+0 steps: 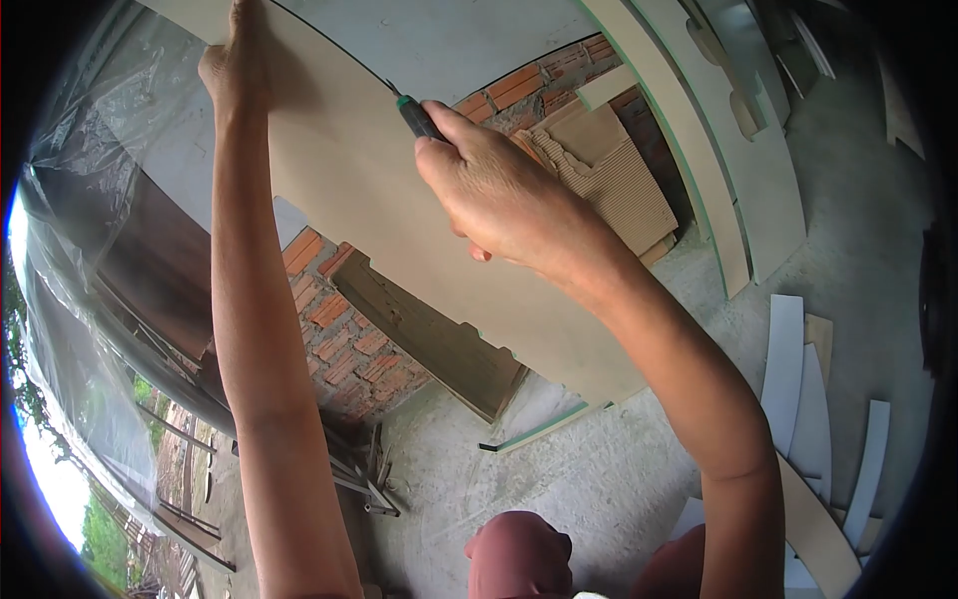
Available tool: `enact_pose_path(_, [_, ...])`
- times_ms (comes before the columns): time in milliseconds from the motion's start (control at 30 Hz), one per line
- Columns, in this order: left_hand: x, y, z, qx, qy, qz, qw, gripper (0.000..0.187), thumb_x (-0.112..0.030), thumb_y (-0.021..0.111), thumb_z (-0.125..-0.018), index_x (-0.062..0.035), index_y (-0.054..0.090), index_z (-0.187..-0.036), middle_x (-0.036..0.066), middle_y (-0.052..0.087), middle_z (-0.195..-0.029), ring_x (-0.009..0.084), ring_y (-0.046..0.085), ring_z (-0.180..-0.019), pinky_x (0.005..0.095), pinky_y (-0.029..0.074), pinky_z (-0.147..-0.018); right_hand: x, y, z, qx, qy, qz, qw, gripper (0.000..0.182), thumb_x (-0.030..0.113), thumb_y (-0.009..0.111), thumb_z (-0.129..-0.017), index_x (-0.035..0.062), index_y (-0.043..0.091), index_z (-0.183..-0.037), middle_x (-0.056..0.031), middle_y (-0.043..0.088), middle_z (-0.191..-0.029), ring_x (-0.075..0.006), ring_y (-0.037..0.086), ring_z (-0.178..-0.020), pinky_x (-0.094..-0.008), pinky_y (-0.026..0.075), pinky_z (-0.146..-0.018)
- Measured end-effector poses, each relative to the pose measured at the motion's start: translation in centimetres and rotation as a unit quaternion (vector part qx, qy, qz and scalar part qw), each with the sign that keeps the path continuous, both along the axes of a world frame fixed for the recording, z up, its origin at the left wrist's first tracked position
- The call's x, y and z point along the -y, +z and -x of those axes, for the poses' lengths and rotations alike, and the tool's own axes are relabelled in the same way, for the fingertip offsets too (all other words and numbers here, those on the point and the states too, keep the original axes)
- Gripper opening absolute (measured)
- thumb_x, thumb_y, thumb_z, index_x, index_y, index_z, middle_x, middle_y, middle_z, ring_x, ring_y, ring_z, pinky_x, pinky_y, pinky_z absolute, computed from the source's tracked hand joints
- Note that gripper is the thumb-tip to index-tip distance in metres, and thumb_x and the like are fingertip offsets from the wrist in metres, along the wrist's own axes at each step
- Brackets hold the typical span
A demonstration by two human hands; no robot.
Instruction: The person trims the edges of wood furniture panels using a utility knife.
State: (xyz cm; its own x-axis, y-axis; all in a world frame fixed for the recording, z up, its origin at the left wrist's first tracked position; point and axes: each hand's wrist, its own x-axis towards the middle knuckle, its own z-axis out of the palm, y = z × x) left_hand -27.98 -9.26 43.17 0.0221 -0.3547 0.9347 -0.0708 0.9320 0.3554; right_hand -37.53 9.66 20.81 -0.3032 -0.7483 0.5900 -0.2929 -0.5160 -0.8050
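Observation:
A long beige board (pixel 349 170) slants across the middle, from the top left down to the concrete floor. My left hand (pixel 236 75) is at its upper left edge and grips it there; the fingertips are cut off by the top of the view. My right hand (pixel 489 185) is closed round a tool with a black-and-green handle (pixel 417 117). The tool's thin dark tip lies right at the board's upper edge, along which a dark line runs. How the tip is shaped does not show clearly.
Long green-edged panels (pixel 689 130) lean at the right. Ribbed cardboard (pixel 619 190) rests by a brick wall (pixel 344 334). White and beige offcuts (pixel 783 359) lie on the floor at the lower right. Clear plastic sheeting (pixel 85 270) hangs at the left. My knee (pixel 519 559) shows below.

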Motion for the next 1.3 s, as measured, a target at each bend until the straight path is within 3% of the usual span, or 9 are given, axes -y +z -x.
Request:
enact_pose_path(333, [2.6, 0.1, -3.0, 0.016, 0.035, 0.013, 0.999, 0.088, -0.058, 0.073, -0.074, 0.0204, 0.056, -0.11, 0.017, 0.063, -0.107, 0.0199, 0.06, -0.093, 0.0302, 0.048, -0.084, -2.1, -9.8, 0.0, 0.104, 0.049, -0.19, 0.975, 0.055, 0.026, 0.035, -0.099, 0.013, 0.022, -0.15, 0.0008, 0.036, -0.076, -0.0056, 0.037, -0.056, -0.0236, 0.04, -0.046])
enact_pose_path(367, [2.2, 0.0, -2.7, -0.002, 0.056, 0.012, 0.998, 0.083, -0.058, 0.067, -0.08, 0.0157, 0.055, -0.115, 0.015, 0.061, -0.109, 0.0189, 0.058, -0.099, 0.0289, 0.048, -0.083, -1.7, -11.6, 0.0, 0.087, 0.005, -0.189, 0.978, 0.053, 0.029, 0.038, -0.094, 0.0072, 0.029, -0.142, -0.0184, 0.057, -0.074, -0.0263, 0.06, -0.056, -0.0391, 0.048, -0.054])
enact_pose_path(400, [1.8, -0.5, -3.1, 0.001, 0.057, 0.007, 0.998, 0.083, -0.058, 0.067, -0.08, 0.0157, 0.055, -0.115, 0.015, 0.061, -0.109, 0.0189, 0.058, -0.099, 0.0289, 0.048, -0.083, -1.9, -12.9, 0.0, 0.089, 0.007, -0.194, 0.977, 0.053, 0.029, 0.038, -0.094, 0.0072, 0.029, -0.142, -0.0184, 0.057, -0.074, -0.0263, 0.06, -0.056, -0.0391, 0.048, -0.054])
enact_pose_path(467, [-1.7, -3.1, -2.9, 0.078, -0.041, 0.071, 0.994, 0.066, -0.059, 0.067, -0.079, 0.0034, 0.068, -0.101, 0.009, 0.065, -0.081, 0.0168, 0.059, -0.07, 0.0329, 0.047, -0.061, -2.5, -15.1, -0.1, 0.158, 0.007, -0.23, 0.96, 0.054, 0.028, 0.038, -0.095, 0.0108, 0.028, -0.145, -0.0107, 0.053, -0.073, -0.0171, 0.052, -0.05, -0.0345, 0.047, -0.049])
enact_pose_path(500, [-4.4, -3.4, -1.2, 0.003, 0.105, -0.073, 0.992, 0.07, -0.061, 0.064, -0.08, 0.0044, 0.066, -0.107, 0.01, 0.066, -0.084, 0.0168, 0.059, -0.072, 0.0333, 0.047, -0.062, -2.8, -16.2, 0.2, 0.197, 0.033, -0.254, 0.946, 0.055, 0.027, 0.038, -0.094, 0.0129, 0.027, -0.146, -0.0042, 0.045, -0.072, -0.0105, 0.042, -0.048, -0.0295, 0.044, -0.045])
enact_pose_path(700, [1.3, -0.8, -2.1, 0.001, 0.028, 0.07, 0.997, 0.073, -0.064, 0.063, -0.079, 0.0024, 0.066, -0.109, 0.006, 0.061, -0.073, 0.0095, 0.05, -0.057, 0.0291, 0.038, -0.049, -3.3, -10.5, 1.1, 0.203, 0.071, -0.167, 0.962, 0.051, 0.029, 0.036, -0.099, 0.0158, 0.028, -0.148, 0.001, 0.039, -0.08, -0.0041, 0.037, -0.057, -0.0216, 0.037, -0.045])
enact_pose_path(833, [-3.3, -2.3, -4.4, 0.203, -0.186, -0.01, 0.961, 0.07, -0.062, 0.062, -0.081, 0.0009, 0.065, -0.112, 0.009, 0.064, -0.082, 0.0147, 0.056, -0.066, 0.0326, 0.044, -0.056, -2.0, -7.3, 0.5, 0.118, 0.1, -0.127, 0.98, 0.051, 0.032, 0.037, -0.099, 0.0147, 0.031, -0.147, 0.0005, 0.04, -0.081, -0.0043, 0.037, -0.057, -0.0219, 0.037, -0.046])
enact_pose_path(900, [-3.8, -3.6, -1.3, -0.013, 0.056, -0.065, 0.996, 0.07, -0.056, 0.059, -0.086, 0.0015, 0.056, -0.126, 0.019, 0.064, -0.106, 0.0258, 0.062, -0.091, 0.0359, 0.05, -0.079, -1.6, -8.5, 0.5, 0.128, 0.091, -0.158, 0.975, 0.051, 0.032, 0.037, -0.099, 0.015, 0.03, -0.147, 0.0004, 0.04, -0.081, -0.0045, 0.037, -0.057, -0.022, 0.037, -0.046])
enact_pose_path(1300, [-1.8, -9.3, -0.1, -0.002, 0.06, -0.117, 0.991, 0.073, -0.057, 0.058, -0.086, 0.003, 0.053, -0.127, 0.02, 0.062, -0.109, 0.027, 0.061, -0.092, 0.0368, 0.05, -0.079, -2.6, -34.2, 4.4, 0.31, 0.046, -0.368, 0.875, 0.051, 0.03, 0.034, -0.1, 0.0209, 0.021, -0.149, 0.0005, 0.038, -0.083, -0.0049, 0.037, -0.059, -0.0224, 0.037, -0.046])
